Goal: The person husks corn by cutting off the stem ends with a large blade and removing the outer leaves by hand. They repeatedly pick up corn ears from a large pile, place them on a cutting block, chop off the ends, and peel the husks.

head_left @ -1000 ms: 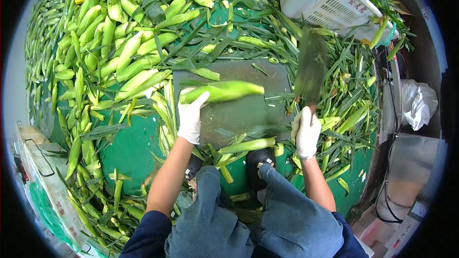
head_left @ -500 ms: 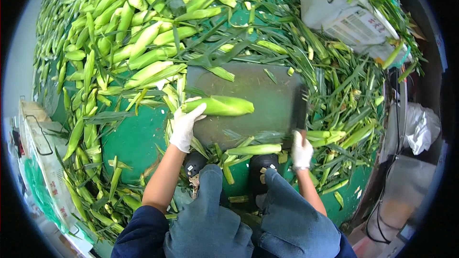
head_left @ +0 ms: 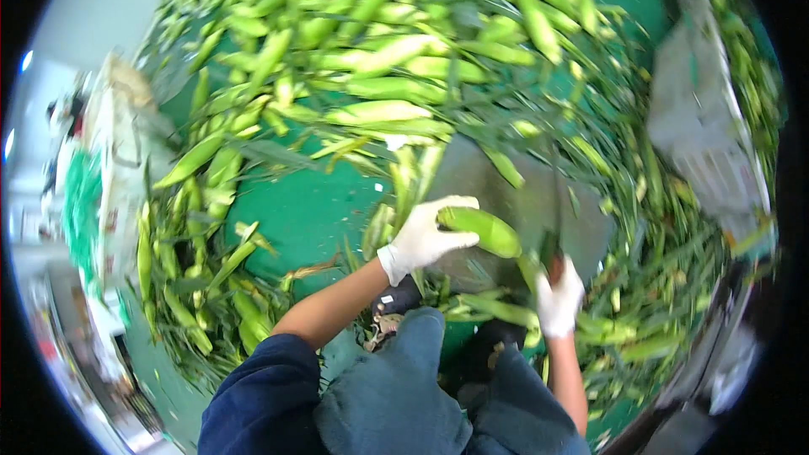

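My left hand (head_left: 428, 240), in a white glove, is closed round one end of a green ear of corn (head_left: 484, 232). Its free end slants down to the right, over a dark grey cutting board (head_left: 588, 223). To the right, my white-gloved right hand (head_left: 559, 299) grips a knife (head_left: 555, 202) by its brown handle. The thin, blurred blade points away from me and shows nearly edge-on. A narrow green piece (head_left: 529, 271) is beside the handle; whether it touches the knife, I cannot tell.
Beyond the board lies a large heap of unhusked corn (head_left: 392, 88). Cut leaves and husks (head_left: 624, 320) pile up at the right. A white crate (head_left: 704, 93) stands far right, another pale crate (head_left: 135, 168) at left. Green floor (head_left: 303, 211) shows between the piles.
The whole view has swung, shifting the scene rightward. The corn has tipped from level to slanting down right. The knife's blade has turned from broadside to nearly edge-on, and my hands are closer together.
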`<state>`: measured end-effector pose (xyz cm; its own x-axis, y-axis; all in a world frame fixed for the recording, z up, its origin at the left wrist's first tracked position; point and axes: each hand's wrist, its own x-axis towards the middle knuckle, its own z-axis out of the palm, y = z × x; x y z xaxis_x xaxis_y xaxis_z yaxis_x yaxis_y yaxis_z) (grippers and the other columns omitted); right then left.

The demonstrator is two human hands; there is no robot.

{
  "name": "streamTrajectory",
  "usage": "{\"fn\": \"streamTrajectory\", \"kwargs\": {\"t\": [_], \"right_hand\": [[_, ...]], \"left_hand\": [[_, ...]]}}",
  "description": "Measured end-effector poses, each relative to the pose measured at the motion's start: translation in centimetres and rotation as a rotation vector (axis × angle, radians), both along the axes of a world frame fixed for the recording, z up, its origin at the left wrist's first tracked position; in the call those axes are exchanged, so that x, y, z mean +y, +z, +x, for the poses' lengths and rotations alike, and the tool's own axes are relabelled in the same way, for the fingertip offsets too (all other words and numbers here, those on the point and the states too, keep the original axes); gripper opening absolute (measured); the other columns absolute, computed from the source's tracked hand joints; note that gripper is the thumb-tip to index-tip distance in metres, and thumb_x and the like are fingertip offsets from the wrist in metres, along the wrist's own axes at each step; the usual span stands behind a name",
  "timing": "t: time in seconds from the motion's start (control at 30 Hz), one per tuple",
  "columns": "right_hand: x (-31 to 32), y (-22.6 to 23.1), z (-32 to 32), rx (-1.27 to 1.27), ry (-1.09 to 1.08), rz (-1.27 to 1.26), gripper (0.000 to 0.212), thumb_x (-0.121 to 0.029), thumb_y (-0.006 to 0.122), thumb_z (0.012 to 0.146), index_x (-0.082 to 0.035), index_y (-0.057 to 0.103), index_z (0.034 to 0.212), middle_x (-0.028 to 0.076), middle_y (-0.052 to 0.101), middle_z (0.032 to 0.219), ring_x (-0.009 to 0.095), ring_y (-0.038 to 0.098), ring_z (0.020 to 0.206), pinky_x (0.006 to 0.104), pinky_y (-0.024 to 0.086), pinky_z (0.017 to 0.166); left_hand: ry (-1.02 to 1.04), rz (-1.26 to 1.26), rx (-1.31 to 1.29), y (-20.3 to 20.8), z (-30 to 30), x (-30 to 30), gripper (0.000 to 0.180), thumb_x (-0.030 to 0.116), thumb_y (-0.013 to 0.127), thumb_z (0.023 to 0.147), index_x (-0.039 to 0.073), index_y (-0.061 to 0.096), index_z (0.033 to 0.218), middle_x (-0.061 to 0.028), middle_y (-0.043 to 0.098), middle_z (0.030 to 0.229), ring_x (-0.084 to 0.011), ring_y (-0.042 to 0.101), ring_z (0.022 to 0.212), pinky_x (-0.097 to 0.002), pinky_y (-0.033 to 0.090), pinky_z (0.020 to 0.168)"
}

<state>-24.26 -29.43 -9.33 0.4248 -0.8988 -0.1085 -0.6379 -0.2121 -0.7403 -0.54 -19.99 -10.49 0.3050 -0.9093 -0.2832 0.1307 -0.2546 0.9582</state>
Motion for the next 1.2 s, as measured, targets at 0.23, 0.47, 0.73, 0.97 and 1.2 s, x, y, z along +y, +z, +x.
{"fn": "streamTrajectory", "kwargs": {"t": [0.23, 0.47, 0.73, 0.97, 1.2], "right_hand": [[9.4, -2.0, -9.4, 0.11, 0.321, 0.31, 0.024, -0.006, 0.066, 0.062, -0.002, 0.043, 0.065, 0.009, 0.04, 0.056, 0.021, 0.035, 0.05, 0.0356, 0.031, 0.047], [10.2, -8.5, -8.5, 0.25, 0.161, 0.413, 0.025, -0.011, 0.07, 0.067, 0.0, 0.061, 0.088, 0.014, 0.059, 0.067, 0.027, 0.057, 0.059, 0.0361, 0.047, 0.058], [-3.8, -16.2, -30.5, 0.318, -0.2, -0.224, 0.056, 0.009, 0.051, 0.077, 0.004, 0.047, 0.132, 0.016, 0.059, 0.122, 0.025, 0.061, 0.093, 0.0366, 0.049, 0.085], [-8.5, -8.3, -37.7, 0.713, -0.346, -0.275, 0.068, -0.052, 0.058, 0.087, -0.019, 0.037, 0.143, 0.024, 0.066, 0.094, 0.02, 0.051, 0.058, 0.0413, 0.043, 0.057], [-1.0, -3.7, -21.6, 0.334, -0.394, -0.244, 0.055, -0.028, 0.061, 0.092, 0.005, 0.045, 0.132, 0.017, 0.058, 0.112, 0.024, 0.053, 0.096, 0.031, 0.04, 0.09]], "left_hand": [[0.758, -0.338, 0.548, -0.8, 16.1, -8.3, 0.044, 0.023, 0.065, 0.087, 0.008, 0.052, 0.126, -0.0087, 0.055, 0.127, -0.0224, 0.049, 0.121, -0.0423, 0.045, 0.094], [0.252, -0.881, 0.543, 5.7, 30.2, -11.6, 0.041, 0.025, 0.041, 0.1, -0.002, 0.041, 0.131, -0.0211, 0.052, 0.13, -0.0321, 0.05, 0.12, -0.0382, 0.035, 0.107], [0.594, 1.134, -1.289, 1.5, 40.5, 20.0, 0.038, 0.022, 0.06, 0.081, 0.004, 0.054, 0.114, -0.0186, 0.057, 0.12, -0.0348, 0.053, 0.113, -0.0431, 0.043, 0.095], [0.379, 1.51, -1.372, -2.0, 40.6, 29.0, 0.071, 0.016, 0.061, 0.078, 0.019, 0.032, 0.142, -0.0104, 0.047, 0.126, -0.0288, 0.048, 0.115, -0.047, 0.041, 0.095], [0.692, 0.757, -1.029, -2.8, 37.6, 30.0, 0.057, 0.025, 0.08, 0.061, 0.002, 0.053, 0.105, -0.0164, 0.059, 0.092, -0.0297, 0.059, 0.084, -0.0362, 0.051, 0.076]]}}
